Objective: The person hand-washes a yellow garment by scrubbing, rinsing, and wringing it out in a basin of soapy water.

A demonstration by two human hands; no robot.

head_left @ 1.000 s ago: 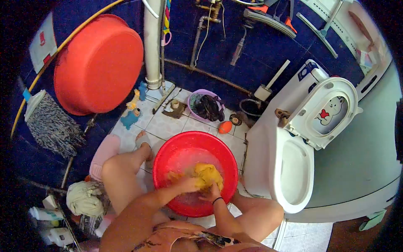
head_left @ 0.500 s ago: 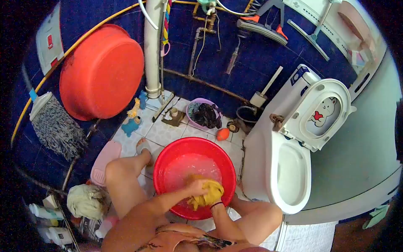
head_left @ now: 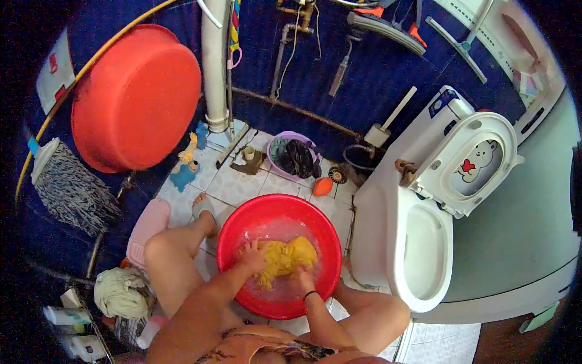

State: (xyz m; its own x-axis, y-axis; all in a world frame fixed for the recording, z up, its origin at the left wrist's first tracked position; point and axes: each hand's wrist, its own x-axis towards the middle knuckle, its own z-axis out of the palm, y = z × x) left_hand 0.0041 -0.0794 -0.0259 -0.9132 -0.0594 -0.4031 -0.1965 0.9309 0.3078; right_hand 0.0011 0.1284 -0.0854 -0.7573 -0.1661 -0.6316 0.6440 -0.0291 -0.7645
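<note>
In the basin, the yellow cloth lies between our left hand, spread and touching it, and our right hand, also touching; whether that one pinches it, we cannot tell.

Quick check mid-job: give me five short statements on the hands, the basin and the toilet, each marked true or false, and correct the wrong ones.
1. The left hand and right hand are both within the rim of the red basin. True.
2. Nothing lies in the red basin. False: a yellow cloth does.
3. Nothing is worn above the right hand. False: a dark band circles that wrist.
4. In this view, the white toilet stands to the right of the red basin. True.
5. The white toilet is closed. False: its lid is raised.
</note>
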